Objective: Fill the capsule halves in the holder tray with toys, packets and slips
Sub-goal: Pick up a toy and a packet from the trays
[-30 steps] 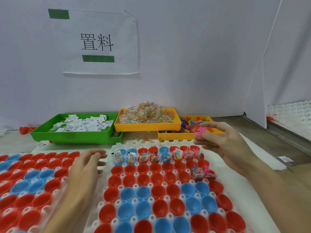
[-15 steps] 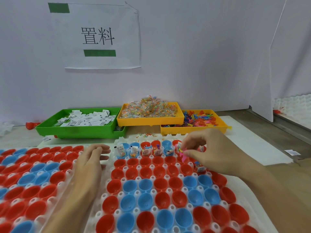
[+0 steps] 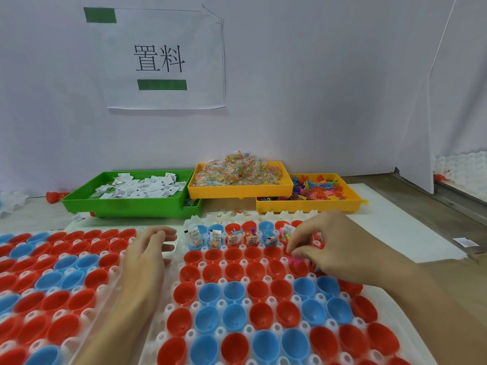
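While the left hand (image 3: 147, 255) rests flat with straight fingers on the holder tray (image 3: 174, 293), the right hand (image 3: 332, 248) pinches a pink toy (image 3: 294, 261) over a red capsule half (image 3: 299, 268).

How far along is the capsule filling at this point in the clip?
Early. Done: only the far row of red and blue plastic capsule halves holds toys and slips. In hand: the right hand pinches a small pink plastic toy over a red half in the next rows; the left hand rests on the white holder tray. Left: the nearer empty halves.
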